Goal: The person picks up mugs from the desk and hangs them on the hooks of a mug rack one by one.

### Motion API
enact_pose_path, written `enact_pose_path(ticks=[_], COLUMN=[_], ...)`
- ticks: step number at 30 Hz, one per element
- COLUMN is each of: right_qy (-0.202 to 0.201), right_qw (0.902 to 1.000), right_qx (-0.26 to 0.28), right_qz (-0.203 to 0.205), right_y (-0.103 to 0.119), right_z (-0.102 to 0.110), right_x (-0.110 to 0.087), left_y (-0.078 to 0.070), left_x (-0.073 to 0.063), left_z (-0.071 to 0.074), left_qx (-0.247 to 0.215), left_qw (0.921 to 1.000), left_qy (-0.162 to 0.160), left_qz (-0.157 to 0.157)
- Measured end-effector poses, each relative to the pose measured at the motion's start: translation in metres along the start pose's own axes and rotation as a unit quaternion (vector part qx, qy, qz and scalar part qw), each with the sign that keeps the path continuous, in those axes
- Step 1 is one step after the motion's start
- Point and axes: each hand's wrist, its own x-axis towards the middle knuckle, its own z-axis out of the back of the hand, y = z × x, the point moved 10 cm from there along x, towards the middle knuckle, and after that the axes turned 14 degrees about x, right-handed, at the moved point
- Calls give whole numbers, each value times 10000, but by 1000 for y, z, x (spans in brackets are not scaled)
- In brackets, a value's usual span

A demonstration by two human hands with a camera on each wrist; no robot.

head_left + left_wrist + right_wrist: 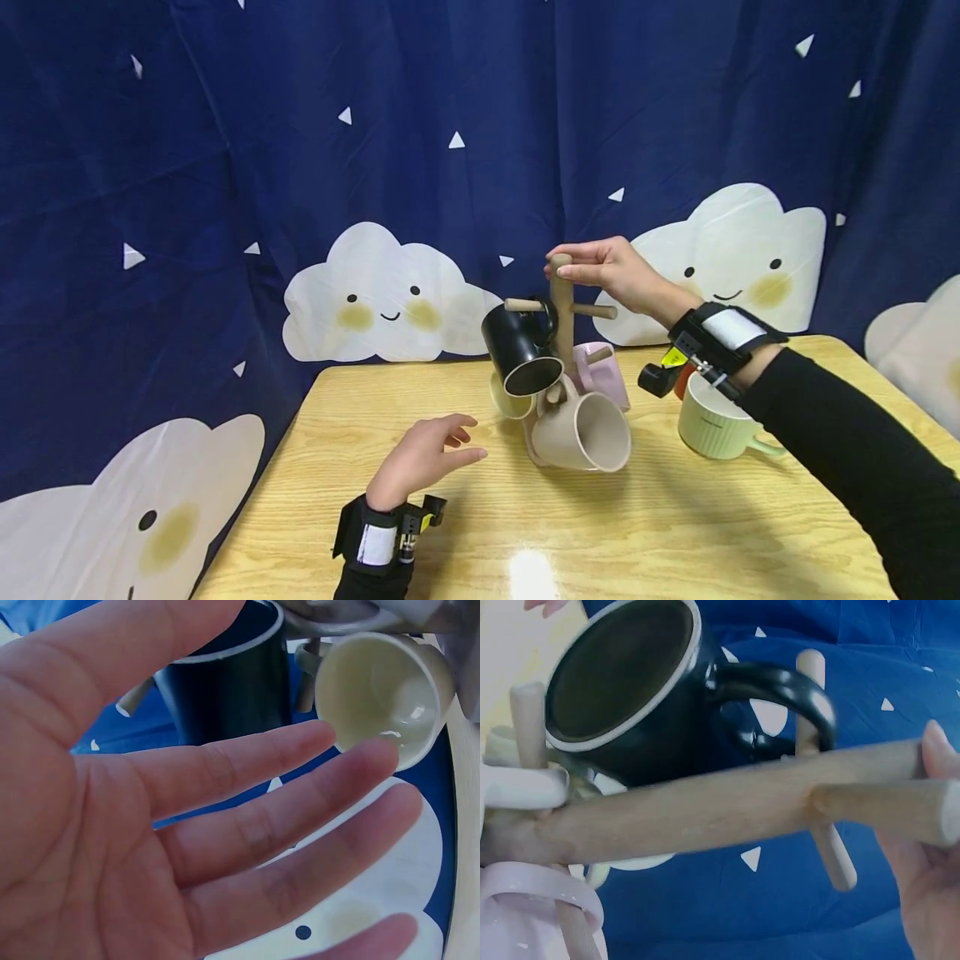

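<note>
My right hand (611,268) pinches the top of a wooden mug tree (562,321) between thumb and fingers. From an upper peg hangs a black mug (517,348) by its handle, mouth tilted down. Lower on the stand hang a beige mug (581,431), a pink mug (609,379) and a pale yellow mug (512,398). My left hand (427,454) is held to the left of the stand, fingers spread and holding nothing. In the left wrist view its fingers (255,825) overlap the black mug (229,697) and the pale yellow mug (382,694).
A light green ribbed mug (712,421) stands upright on the wooden table (360,417), right of the mug tree under my right forearm. Just behind it shows part of an orange-red object (682,380). A dark blue curtain (420,75) with clouds hangs behind the table.
</note>
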Motion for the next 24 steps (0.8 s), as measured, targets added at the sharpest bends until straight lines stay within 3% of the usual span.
enact_pose_path(ticks=[6,13,18,24], right_qy=[-891,-1918,-2297,-2505], right_qw=[9917,9537,9375,9323], right_qx=[-931,-2317,-2612,-2603], right_qz=[56,35,55,171], right_y=[8,20,26,29], right_z=[6,11,7,3], right_x=[-9,-21,-29,-34], left_y=[-4,-6,-7,-7], left_x=[-1,-2,-1,0], left_z=[2,4,4,3], left_qx=[99,56,53,47], left_qw=[9999,9999,9998,9999], left_qy=[-4,-72,-78,-8], left_qz=[-13,-129,-187,-154])
